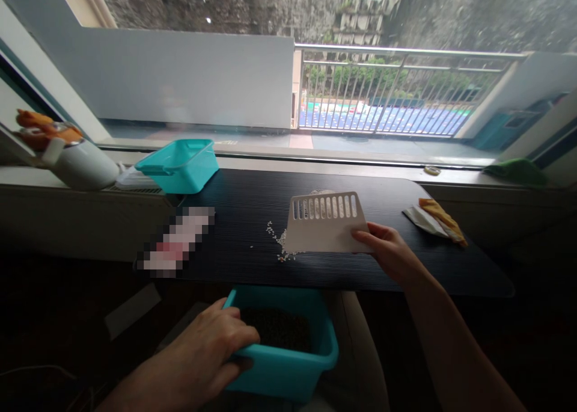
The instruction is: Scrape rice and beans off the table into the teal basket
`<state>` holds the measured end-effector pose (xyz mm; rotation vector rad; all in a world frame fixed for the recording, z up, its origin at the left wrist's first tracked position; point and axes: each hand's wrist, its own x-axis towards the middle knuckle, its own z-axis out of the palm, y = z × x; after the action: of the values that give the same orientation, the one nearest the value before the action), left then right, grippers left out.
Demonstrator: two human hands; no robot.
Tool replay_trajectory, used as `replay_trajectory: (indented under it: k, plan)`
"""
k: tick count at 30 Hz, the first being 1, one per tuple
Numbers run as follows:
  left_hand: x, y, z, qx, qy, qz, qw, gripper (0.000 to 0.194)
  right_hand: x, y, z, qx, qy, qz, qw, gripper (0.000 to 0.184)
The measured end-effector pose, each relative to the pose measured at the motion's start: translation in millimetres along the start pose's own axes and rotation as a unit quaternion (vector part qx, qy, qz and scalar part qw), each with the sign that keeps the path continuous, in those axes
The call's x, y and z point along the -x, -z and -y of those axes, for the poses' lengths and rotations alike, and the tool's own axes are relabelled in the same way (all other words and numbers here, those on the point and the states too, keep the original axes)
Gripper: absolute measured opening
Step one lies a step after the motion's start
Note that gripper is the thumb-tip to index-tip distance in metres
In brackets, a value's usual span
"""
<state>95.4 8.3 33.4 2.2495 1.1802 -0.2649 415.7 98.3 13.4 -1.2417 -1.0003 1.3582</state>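
Note:
My right hand (391,253) grips the right edge of a white slotted scraper board (325,225) standing on the black table (252,189). Small white grains (280,242) lie scattered at the board's lower left corner. My left hand (211,346) grasps the left rim of a teal tub (288,370) held below the table's front edge; dark small bits fill its bottom.
A second teal tub (179,165) sits at the table's back left, next to a white pot (83,164) on the sill. A folded white and orange cloth (435,219) lies at the right. A blurred patch (177,241) covers something at the left. The window is behind.

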Motion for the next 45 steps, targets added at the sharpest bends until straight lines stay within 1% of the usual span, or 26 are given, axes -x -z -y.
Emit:
replay_trajectory:
  k: [5,10,16,20,24,27,29,32,35,38,41,43,45]
  plan:
    - [0,1.0,0,0.002,0.001,-0.007,1.000,0.018,2,-2,0,0.007,-0.004,0.009,1.000,0.032]
    - [-1,1.1,0,0.010,-0.001,-0.012,1.000,0.020,4,-3,-2,0.033,0.002,0.043,0.999,0.032]
    - [-1,1.3,-1,0.006,-0.004,-0.012,1.000,0.019,3,-3,-3,0.024,0.014,0.007,1.000,0.034]
    - [0,1.2,-1,0.004,-0.001,-0.012,1.000,0.020,4,-4,-3,0.034,0.014,0.038,0.999,0.032]
    - [1,2.2,-2,0.003,-0.003,-0.017,1.000,0.022,5,-2,-3,0.026,0.011,0.038,0.999,0.031]
    - [0,3.0,-2,0.008,-0.001,-0.016,1.000,0.022,6,-1,-3,0.036,0.008,0.051,0.998,0.031]
    - [0,2.5,-1,0.013,-0.004,-0.019,1.000,0.021,6,-2,-4,0.043,0.007,0.066,0.997,0.032]
    - [0,-0.1,1,0.017,-0.008,-0.026,0.999,0.017,9,-11,-10,0.046,0.019,0.085,0.995,0.030]
    - [1,-3.0,3,0.026,-0.004,-0.034,0.999,0.019,15,-18,-19,0.052,0.031,0.085,0.995,0.029]
    - [2,-3.9,3,0.035,0.005,-0.033,0.999,0.024,21,-11,-28,0.046,0.026,0.053,0.997,0.033]
    - [1,-2.3,2,0.023,0.003,-0.018,1.000,0.025,22,7,-29,0.021,0.026,-0.035,0.999,0.035]
    - [-1,-0.4,0,0.013,0.002,-0.009,1.000,0.023,20,17,-25,0.010,0.038,-0.093,0.995,0.033]
    - [-2,1.1,-2,0.008,0.004,-0.002,1.000,0.021,14,21,-21,0.001,0.056,-0.126,0.991,0.029]
